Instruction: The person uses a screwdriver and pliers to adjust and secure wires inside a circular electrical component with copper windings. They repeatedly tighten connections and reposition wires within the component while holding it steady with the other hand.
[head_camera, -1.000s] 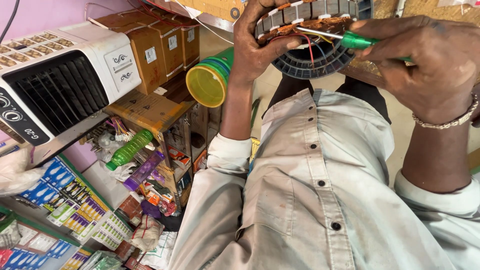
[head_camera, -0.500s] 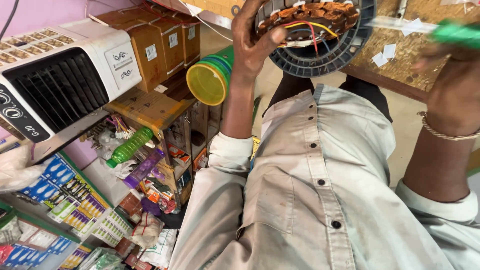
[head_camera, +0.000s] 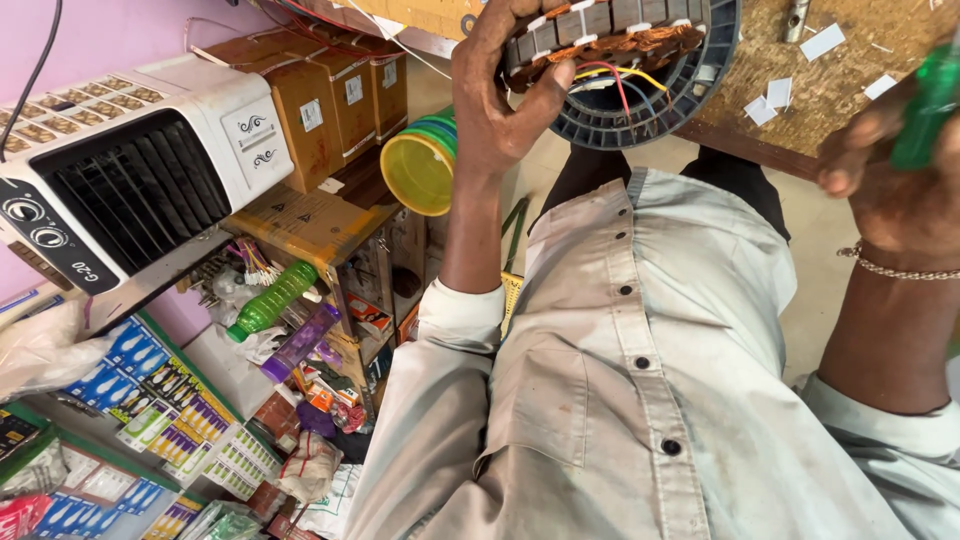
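Right hand (head_camera: 900, 190) with green screwdriver (head_camera: 925, 110), now away from stator (head_camera: 640, 60).

Round motor stator (head_camera: 640, 70), dark ring, copper windings, red-yellow-blue wires loose, tilted at 12 o'clock. Green-handled tool (head_camera: 925, 110), probably screwdriver, blurred, at 2 o'clock.

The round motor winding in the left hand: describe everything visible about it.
The round motor winding with copper coils is a ring of grey metal segments wrapped in copper wire with white ties, sitting on a dark ribbed plastic ring. Red, yellow and dark leads trail from it. The left hand grips its left edge, thumb pressed underneath. Its top is cut off.
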